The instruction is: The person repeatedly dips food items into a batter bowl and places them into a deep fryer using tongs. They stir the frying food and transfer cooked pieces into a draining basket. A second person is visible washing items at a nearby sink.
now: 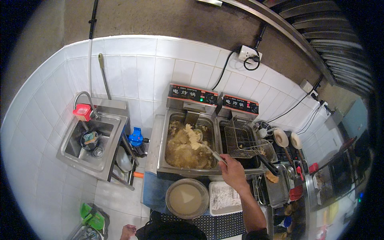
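Note:
My right hand [234,172] grips the pale handle of a skimmer [214,153] over the left vat of an electric deep fryer [161,141]. On the skimmer's head rests a long piece of battered food [193,137], pale yellow and lumpy. Beneath it, brown oil [183,156] bubbles and foams. My left hand [129,231] hangs low at the bottom edge, away from the fryer; its fingers look curled, and whether it holds anything is unclear. In front of the fryer stand a round bowl of cloudy liquid [186,199] and a white tray of flour [225,199].
A wire fry basket [240,144] with a black handle sits over the right vat. Left is a steel sink [69,150] with a curved faucet [87,94]. Pans [281,138] and a metal tray [279,192] line the right side. A green dustpan [93,217] is on the floor.

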